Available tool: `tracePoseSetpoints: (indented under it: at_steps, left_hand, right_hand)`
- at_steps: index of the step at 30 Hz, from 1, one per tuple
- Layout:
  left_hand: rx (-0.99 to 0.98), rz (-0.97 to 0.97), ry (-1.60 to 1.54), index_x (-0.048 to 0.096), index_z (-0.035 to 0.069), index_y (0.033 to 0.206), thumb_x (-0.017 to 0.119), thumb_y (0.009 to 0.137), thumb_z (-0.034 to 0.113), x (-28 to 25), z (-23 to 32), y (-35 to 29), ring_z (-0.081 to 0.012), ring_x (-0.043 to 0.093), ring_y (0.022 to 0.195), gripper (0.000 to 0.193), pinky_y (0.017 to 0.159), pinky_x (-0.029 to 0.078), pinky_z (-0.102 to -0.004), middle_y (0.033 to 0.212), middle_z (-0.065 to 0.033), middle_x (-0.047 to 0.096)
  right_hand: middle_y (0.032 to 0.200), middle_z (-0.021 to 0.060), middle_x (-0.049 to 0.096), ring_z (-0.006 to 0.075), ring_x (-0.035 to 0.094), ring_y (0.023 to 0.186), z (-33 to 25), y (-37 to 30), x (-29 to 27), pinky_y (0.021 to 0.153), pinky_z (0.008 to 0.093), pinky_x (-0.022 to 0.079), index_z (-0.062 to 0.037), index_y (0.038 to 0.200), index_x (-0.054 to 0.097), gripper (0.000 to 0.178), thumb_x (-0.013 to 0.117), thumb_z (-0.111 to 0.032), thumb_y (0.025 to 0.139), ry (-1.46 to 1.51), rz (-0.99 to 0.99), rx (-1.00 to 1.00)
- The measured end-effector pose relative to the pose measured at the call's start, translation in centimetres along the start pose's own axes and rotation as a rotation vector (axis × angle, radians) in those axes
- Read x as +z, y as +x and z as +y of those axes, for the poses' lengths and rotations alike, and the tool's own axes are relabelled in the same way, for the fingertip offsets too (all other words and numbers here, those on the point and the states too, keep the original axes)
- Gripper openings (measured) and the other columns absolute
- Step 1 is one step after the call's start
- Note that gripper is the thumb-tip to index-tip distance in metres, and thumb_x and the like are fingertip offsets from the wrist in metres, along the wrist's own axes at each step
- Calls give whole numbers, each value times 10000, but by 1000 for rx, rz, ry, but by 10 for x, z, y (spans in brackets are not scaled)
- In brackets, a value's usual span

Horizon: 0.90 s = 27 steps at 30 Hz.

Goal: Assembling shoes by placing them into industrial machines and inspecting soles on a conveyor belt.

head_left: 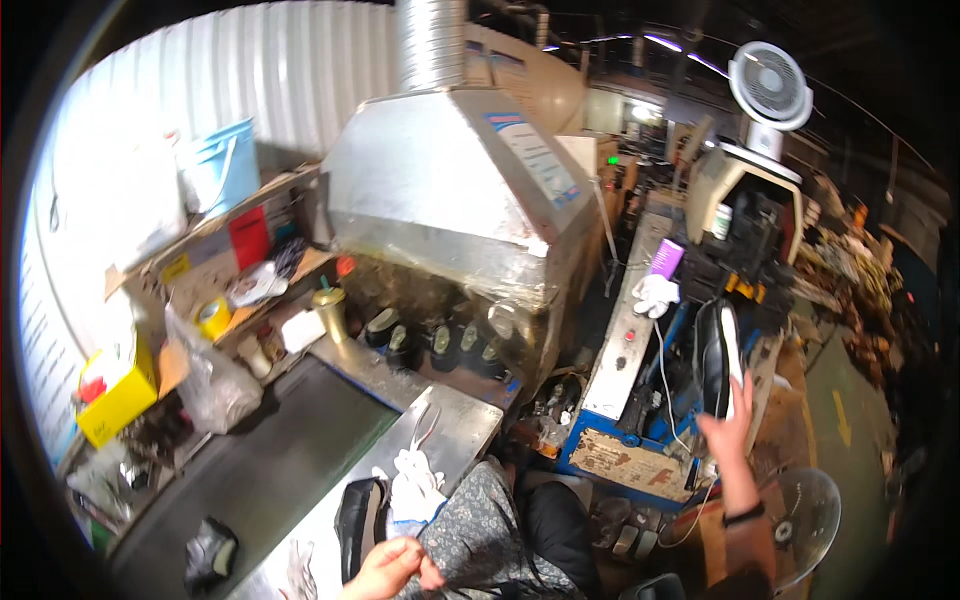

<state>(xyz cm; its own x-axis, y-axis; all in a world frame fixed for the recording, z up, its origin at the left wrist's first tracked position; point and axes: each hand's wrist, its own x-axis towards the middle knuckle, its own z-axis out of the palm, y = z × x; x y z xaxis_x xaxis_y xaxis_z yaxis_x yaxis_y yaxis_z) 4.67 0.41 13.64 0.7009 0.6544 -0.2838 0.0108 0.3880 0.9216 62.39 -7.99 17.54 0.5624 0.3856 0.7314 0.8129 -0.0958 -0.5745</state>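
Note:
At the right, my right hand (728, 428) reaches to the near end of a black shoe (712, 360) with a white sole, which rests on the blue machine. Its thumb lies on one side of the shoe and its fingers on the other. Low in the middle, my left hand (388, 570) is closed with the fingers curled; whatever it may hold is hidden. Just beyond it a second black shoe (358, 525) lies on the metal table edge. White gloves (415, 488) lie beside that shoe, near my patterned apron (490, 530).
A dark conveyor belt (280, 450) runs at the left, carrying a dark shoe part (210, 552). It leads toward a metal hood (440, 200) with several shoes beneath. A gold cup (330, 315) stands beside the belt. A clear round fan (800, 530) sits near my right forearm.

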Motion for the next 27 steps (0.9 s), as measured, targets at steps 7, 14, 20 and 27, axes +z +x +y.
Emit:
tracePoseSetpoints:
  at_steps: [7, 14, 20, 27]
  left_hand:
    - [509, -46, -24, 281, 61, 1506, 621, 957, 383, 58, 22, 86, -257, 385, 1377, 721, 1118, 340, -426, 1524, -149, 354]
    - [375, 192, -208, 578, 14, 1241, 619, 886, 596, 8, 38, 61, -139, 650, 890, 683, 817, 534, -264, 1054, -85, 674]
    - [79, -148, 671, 228, 35, 1502, 753, 840, 410, 17, -8, 32, -299, 596, 1131, 925, 977, 452, -368, 1245, -196, 601]
    - [574, -150, -1278, 149, 83, 1558, 380, 958, 616, -74, 2, -5, -274, 111, 1506, 836, 1221, 102, -470, 1624, -122, 146]
  right_hand:
    - [1586, 212, 197, 326, 246, 1460, -162, -144, 54, 1173, 442, 238, -13, 1473, 340, 991, 815, -94, 608, 880, -332, 85]
    - [1588, 266, 132, 408, 272, 1431, -227, -175, 91, 1138, 535, 265, -24, 1543, -13, 1220, 784, -521, 764, 1128, -1091, 55]
    - [1398, 160, 478, 287, 513, 1251, -193, -190, 98, 1003, 489, 450, -43, 1483, 346, 792, 727, -304, 840, 1029, -1835, 623]
    - [1169, 101, 611, 270, 582, 1085, -182, -236, 90, 790, 485, 550, -81, 1287, 535, 469, 656, -275, 878, 860, -1140, 691]
